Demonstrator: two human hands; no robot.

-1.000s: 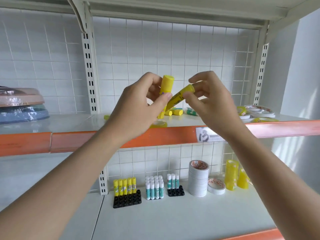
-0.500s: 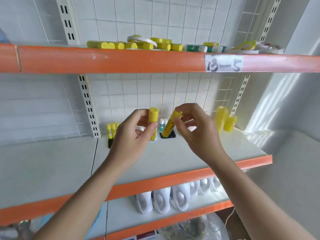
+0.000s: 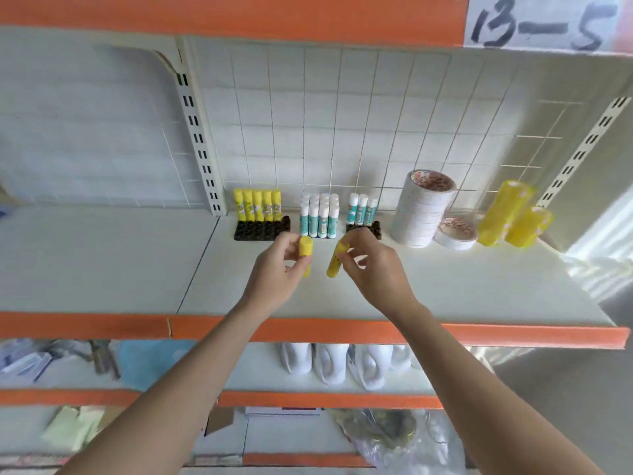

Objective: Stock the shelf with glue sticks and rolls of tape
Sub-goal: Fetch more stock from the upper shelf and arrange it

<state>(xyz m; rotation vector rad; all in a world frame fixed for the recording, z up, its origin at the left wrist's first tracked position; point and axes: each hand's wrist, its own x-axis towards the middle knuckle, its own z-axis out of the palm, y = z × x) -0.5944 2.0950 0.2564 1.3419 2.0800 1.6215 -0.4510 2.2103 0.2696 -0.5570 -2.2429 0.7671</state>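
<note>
**Two yellow glue sticks in hand, one holder half filled**

Two sticks are up in front of me, neither placed yet. Going from the left: the left bay of the shelf [image 3: 102,262] shows only bare board. Past the slotted upright [image 3: 198,145] sits the black holder [image 3: 260,229], with a row of five yellow glue sticks [image 3: 257,204] standing along its back and open sockets showing in front. I judge that is where my two belong.

My left hand [image 3: 277,272] pinches one yellow glue stick [image 3: 305,250] between thumb and fingers, held roughly upright, just in front of the holder. My right hand [image 3: 373,269] pinches a second yellow stick [image 3: 336,260] near its top, tilted, its foot hanging free above the board.

Behind them stand the white-and-teal glue sticks [image 3: 318,217], a smaller trio [image 3: 361,210] in its own black holder, then the tall stack of white tape rolls [image 3: 423,210], a low roll [image 3: 455,233] touching it, and yellow tape rolls [image 3: 513,214] at the far right.

So the stocking looks well along, though I cannot tell how much stock is left. Room is ample in front, up to the orange edge [image 3: 342,329]; the tight spot is the teal block just right of the holder.
</note>
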